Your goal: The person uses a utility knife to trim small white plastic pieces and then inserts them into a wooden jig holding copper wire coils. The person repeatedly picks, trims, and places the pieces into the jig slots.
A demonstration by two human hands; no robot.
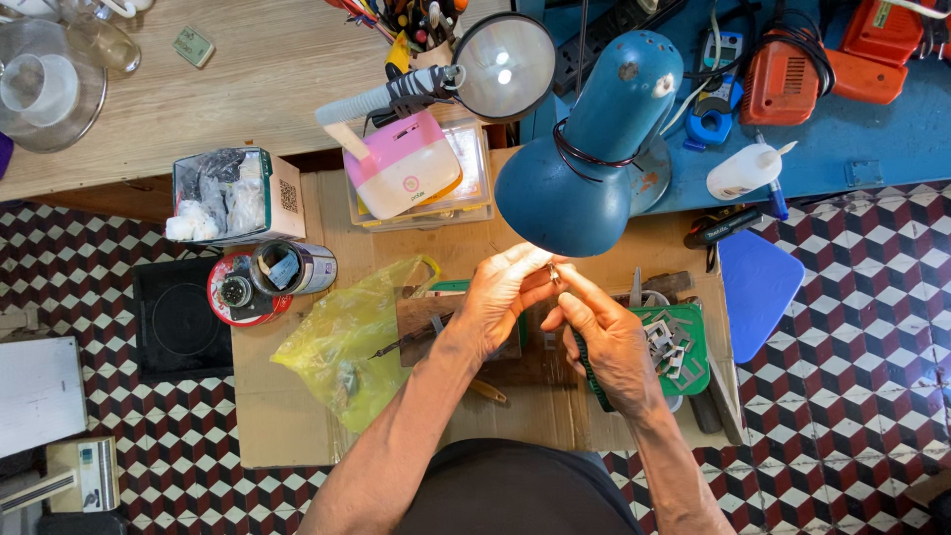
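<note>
Left hand and right hand, fingertips pinched together on a tiny metal part, just near of the blue lamp.

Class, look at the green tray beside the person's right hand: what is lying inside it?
The green tray holds a heap of small grey metal pieces. The right hand covers its left part, hiding anything there.

Both hands meet under lamp, above wooden block. Plastic bag left of block, tray right, cans behind bag.
</note>
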